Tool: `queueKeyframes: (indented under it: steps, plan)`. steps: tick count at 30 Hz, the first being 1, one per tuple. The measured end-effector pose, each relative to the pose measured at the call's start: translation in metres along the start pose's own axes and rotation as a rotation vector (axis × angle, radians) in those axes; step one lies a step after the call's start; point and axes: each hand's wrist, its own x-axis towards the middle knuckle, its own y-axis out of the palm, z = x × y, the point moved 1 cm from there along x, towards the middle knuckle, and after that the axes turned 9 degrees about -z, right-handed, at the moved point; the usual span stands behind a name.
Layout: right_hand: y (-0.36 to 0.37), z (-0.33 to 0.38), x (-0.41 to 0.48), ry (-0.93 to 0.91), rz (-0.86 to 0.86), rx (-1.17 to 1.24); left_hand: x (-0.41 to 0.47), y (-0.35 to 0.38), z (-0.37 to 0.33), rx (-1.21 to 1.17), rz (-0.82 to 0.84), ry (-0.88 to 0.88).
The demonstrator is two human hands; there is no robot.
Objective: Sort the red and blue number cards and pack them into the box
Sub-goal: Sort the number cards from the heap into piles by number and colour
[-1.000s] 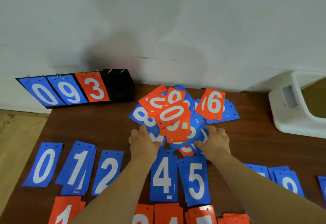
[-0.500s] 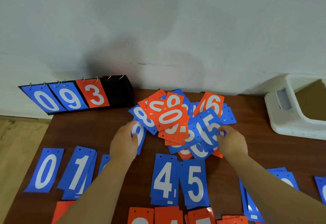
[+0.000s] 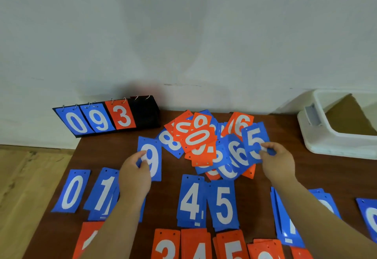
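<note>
A mixed heap of red and blue number cards (image 3: 201, 139) lies at the back middle of the brown table (image 3: 169, 185). My left hand (image 3: 135, 174) pinches a blue 9 card (image 3: 152, 157) left of the heap. My right hand (image 3: 278, 161) pinches a blue 5 card (image 3: 254, 141) at the heap's right edge. Sorted blue stacks lie in a row nearer me: 0 (image 3: 71, 191), 1 (image 3: 103, 194), 4 (image 3: 190, 200), 5 (image 3: 223, 204). Red stacks (image 3: 195, 244) line the near edge. The white box (image 3: 326, 138) stands at the far right.
A black flip scoreboard (image 3: 106, 117) showing 0, 9, 3 stands at the table's back left against the wall. More blue stacks (image 3: 289, 226) lie under my right forearm and at the right edge. Wooden floor (image 3: 24, 187) shows left of the table.
Both hands drew apart from the heap's near side. The left hand pulled out the blue 9 toward the left; the right hand lifted the blue 5 to the heap's right.
</note>
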Motion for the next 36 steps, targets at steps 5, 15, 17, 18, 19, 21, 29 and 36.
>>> queueKeyframes:
  steps: [5, 15, 17, 18, 19, 21, 29, 36]
  plan:
    - [-0.024, 0.005, -0.045, -0.021, 0.157, 0.223, -0.046, -0.001, -0.023, -0.107, 0.026, 0.005]
    - [-0.091, -0.043, -0.091, -0.123, 0.339, 0.178, -0.174, -0.044, 0.000, -0.229, -0.082, -0.126]
    - [-0.099, -0.053, -0.097, -0.179, 0.384, 0.118, -0.197, -0.047, 0.010, -0.250, -0.082, -0.137]
    - [-0.103, -0.057, -0.100, -0.205, 0.396, 0.092, -0.208, -0.048, 0.014, -0.253, -0.088, -0.141]
    - [-0.105, -0.060, -0.103, -0.227, 0.404, 0.072, -0.217, -0.049, 0.016, -0.251, -0.092, -0.143]
    - [-0.107, -0.063, -0.107, -0.261, 0.412, 0.037, -0.232, -0.054, 0.018, -0.255, -0.091, -0.142]
    - [-0.070, -0.067, -0.118, -0.315, 0.508, -0.051, -0.238, -0.076, 0.038, -0.256, -0.096, -0.134]
    - [0.005, -0.069, -0.118, -0.217, 0.480, -0.163, -0.205, -0.099, 0.071, -0.184, 0.003, -0.148]
